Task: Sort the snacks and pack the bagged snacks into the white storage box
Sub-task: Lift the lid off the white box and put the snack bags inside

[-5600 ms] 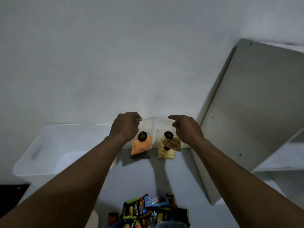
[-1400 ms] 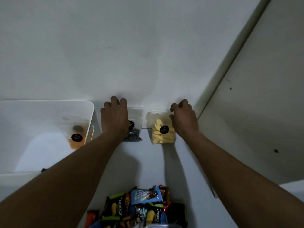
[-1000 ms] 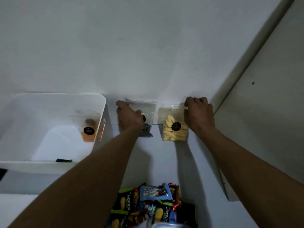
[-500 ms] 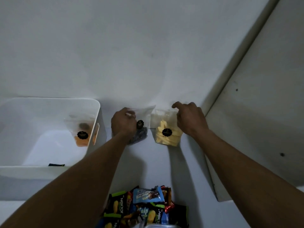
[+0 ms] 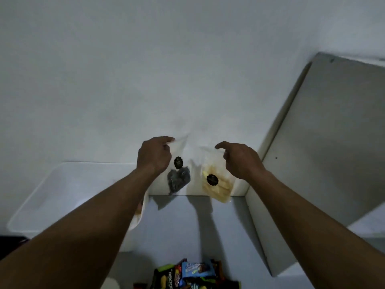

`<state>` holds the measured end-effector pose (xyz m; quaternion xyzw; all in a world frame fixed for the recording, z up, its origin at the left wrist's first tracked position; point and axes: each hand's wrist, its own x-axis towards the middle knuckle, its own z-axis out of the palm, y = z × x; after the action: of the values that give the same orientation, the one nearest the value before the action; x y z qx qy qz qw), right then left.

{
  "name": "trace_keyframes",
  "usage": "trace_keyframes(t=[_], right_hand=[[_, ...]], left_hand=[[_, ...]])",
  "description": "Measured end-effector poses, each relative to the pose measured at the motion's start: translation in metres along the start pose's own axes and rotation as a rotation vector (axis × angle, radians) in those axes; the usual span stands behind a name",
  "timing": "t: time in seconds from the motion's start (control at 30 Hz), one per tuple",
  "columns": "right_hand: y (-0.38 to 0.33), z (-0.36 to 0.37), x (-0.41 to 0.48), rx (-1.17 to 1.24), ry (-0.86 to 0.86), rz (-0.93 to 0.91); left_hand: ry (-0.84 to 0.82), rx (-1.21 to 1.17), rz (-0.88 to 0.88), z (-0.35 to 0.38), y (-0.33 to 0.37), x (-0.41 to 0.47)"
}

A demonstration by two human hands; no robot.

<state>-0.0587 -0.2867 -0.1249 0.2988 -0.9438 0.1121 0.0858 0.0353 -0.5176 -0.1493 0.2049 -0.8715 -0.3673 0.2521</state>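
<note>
My left hand (image 5: 154, 156) pinches the top of a clear bag of dark snacks (image 5: 178, 178) with a round black label, held up off the table. My right hand (image 5: 239, 159) pinches the top of a clear bag of yellow snacks (image 5: 216, 187), also lifted and hanging in front of the wall. The white storage box (image 5: 52, 192) stands at the left, partly behind my left forearm.
A heap of wrapped snack bars and packets (image 5: 193, 275) lies on the grey table at the bottom centre. A grey panel (image 5: 325, 142) leans at the right. A white wall (image 5: 166, 69) rises straight ahead.
Both hands went from resting on the bags on the table to pinching their tops and lifting them. The view has tilted upward.
</note>
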Motion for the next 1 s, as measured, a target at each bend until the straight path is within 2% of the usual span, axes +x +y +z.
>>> trace_keyframes(t=[0.1, 0.23, 0.43, 0.73, 1.0], right_hand=[[-0.031, -0.025, 0.001, 0.007, -0.026, -0.034], [-0.076, -0.044, 0.003, 0.01, -0.011, -0.068], [-0.143, -0.041, 0.005, 0.13, 0.067, -0.083], [-0.233, 0.015, 0.005, 0.425, 0.051, -0.037], [-0.271, 0.091, 0.002, 0.599, -0.073, 0.025]], left_hand=[[0.0, -0.052, 0.048, -0.043, 0.006, 0.007], [0.006, 0.038, 0.094, -0.102, 0.003, 0.01], [-0.018, 0.051, 0.106, -0.178, -0.035, 0.017], [-0.079, 0.005, 0.055, -0.234, -0.119, 0.014], [-0.068, 0.055, 0.008, -0.25, -0.179, 0.012]])
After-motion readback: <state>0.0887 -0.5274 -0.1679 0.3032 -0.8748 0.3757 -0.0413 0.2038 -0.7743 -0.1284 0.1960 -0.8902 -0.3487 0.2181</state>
